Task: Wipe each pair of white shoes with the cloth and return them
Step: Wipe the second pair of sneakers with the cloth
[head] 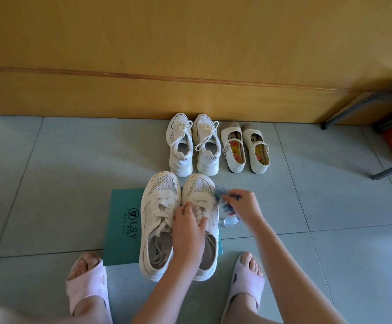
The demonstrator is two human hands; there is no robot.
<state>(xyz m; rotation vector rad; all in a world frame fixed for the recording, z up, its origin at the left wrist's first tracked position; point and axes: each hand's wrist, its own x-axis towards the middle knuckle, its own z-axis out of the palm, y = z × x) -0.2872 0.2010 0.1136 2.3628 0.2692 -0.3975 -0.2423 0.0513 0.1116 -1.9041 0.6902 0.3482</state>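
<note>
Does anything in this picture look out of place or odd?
Mildly: the near sneakers, laces loose, stand on a teal card apart from the other pairs; a small clear bottle lies on the floor beside them.

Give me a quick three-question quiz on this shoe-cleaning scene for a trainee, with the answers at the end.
1. True or false: the left hand holds the cloth.
2. How many pairs of white shoes are in view? A two; B three; C four.
3. Fill the gap: the left hand steadies the sneaker being wiped by its ____.
Key: 1 false, the right hand holds it; 2 B; 3 laces.
</note>
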